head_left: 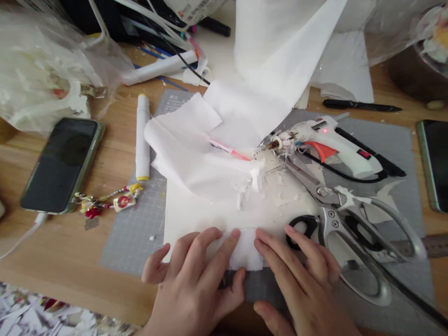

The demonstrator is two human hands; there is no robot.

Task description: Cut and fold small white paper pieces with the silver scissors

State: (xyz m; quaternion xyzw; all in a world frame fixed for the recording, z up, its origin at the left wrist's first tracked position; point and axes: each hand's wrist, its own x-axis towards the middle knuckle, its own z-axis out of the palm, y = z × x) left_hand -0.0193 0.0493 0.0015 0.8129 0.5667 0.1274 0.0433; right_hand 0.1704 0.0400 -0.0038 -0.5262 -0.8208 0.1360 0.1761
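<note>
A small white paper piece [246, 252] lies flat near the front edge of a larger cream sheet [189, 210]. My left hand [199, 275] rests with spread fingers, its index fingertip on the upper left of the small piece. My right hand [297, 275] has its fingers stretched out, with fingertips at the piece's upper right edge. Neither hand is closed round anything. Beyond them sits a big curled white sheet [189, 149], with a pink pen [229, 148] on it and paper scraps around its edge.
Metal scissors [332, 219] lie just right of my right hand. Behind them is a white glue gun [350, 149] with a red light lit. A phone [59, 163], a charm strap [105, 201] and a white marker [143, 137] are at left. Another phone [434, 163] is at right.
</note>
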